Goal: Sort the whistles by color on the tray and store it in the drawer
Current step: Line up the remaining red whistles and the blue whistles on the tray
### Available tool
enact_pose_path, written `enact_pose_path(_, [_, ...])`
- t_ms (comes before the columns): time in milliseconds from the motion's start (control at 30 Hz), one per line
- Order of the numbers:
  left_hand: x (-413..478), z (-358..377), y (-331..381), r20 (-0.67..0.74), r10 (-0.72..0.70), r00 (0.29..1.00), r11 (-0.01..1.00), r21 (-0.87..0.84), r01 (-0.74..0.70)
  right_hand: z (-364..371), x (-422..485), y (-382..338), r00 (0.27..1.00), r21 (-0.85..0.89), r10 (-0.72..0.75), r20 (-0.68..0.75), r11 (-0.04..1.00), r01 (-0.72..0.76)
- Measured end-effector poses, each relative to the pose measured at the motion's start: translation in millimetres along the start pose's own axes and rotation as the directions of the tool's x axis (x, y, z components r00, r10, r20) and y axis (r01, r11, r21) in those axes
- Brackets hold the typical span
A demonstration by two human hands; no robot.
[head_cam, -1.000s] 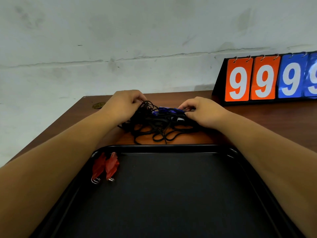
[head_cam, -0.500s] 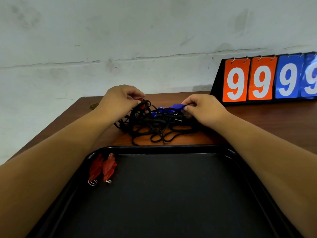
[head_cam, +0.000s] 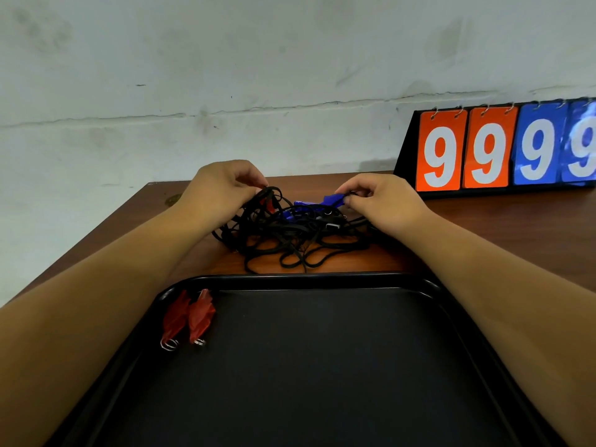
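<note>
tray (head_cam: 300,280): matt black plastic | table (head_cam: 503,227): smooth wood | cords (head_cam: 283,240): black woven | red whistles (head_cam: 190,317): glossy plastic

Open tray floor, crowded far edge

The tray (head_cam: 306,280) floor is open from its middle to the right; two red whistles (head_cam: 188,317) take its far-left corner. A forearm crosses each side, leaving a lane between. Just past the far rim a tangle of black cords (head_cam: 283,243) fills the middle of the table (head_cam: 483,227). The left hand (head_cam: 222,188) pinches its left end and the right hand (head_cam: 383,201) pinches a blue whistle (head_cam: 333,200). A scoreboard (head_cam: 490,150) blocks the far right, and the wall (head_cam: 258,75) closes the far side.
</note>
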State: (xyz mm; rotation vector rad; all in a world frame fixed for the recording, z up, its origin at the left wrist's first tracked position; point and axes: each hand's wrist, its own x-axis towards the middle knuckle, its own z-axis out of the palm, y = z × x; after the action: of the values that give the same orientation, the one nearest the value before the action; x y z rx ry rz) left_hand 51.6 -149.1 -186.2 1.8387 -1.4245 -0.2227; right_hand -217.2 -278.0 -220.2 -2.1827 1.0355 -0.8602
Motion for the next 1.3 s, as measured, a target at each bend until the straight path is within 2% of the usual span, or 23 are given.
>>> enact_pose_path(433, [-1, 2, 2, 0.048, -0.005, 0.999, 0.998, 0.058, 0.002, -3, -2, -2, 0.998, 0.159, 0.047, -0.04, 0.986, -0.04])
enact_pose_path(600, [-2, 0, 1, 0.135, 0.015, 0.991, 0.996, 0.082, -0.027, -3, -4, -6, 0.996, 0.135, 0.076, -0.038, 0.988, -0.07])
enact_pose_path(733, [-1, -1, 2, 0.234, -0.025, 0.972, 0.997, 0.081, 0.006, -3, -2, -1, 0.996, 0.07, 0.061, -0.068, 0.996, -0.056])
enact_pose_path(833, [2, 2, 0, 0.183, -0.053, 0.982, 0.996, 0.08, 0.039, -2, 0, 3, 0.998, 0.01, 0.036, -0.052, 0.999, -0.035])
enact_pose_path(967, [3, 6, -4, 0.166, -0.015, 0.986, 0.989, 0.148, -0.01, -1, 0, 2, 1.0, -0.069, 0.024, 0.015, 0.997, -0.023])
enact_pose_path(1100, [3, 6, -3, 0.2, 0.062, 0.978, 0.956, 0.271, -0.116, -2, -2, -1, 0.995, -0.071, 0.01, 0.104, 0.997, -0.003])
enact_pose_path(1300, [6, 10, -5, 0.208, 0.147, 0.967, 0.913, 0.347, -0.214, -3, -1, 0, 0.984, -0.093, 0.022, 0.178, 0.996, -0.006])
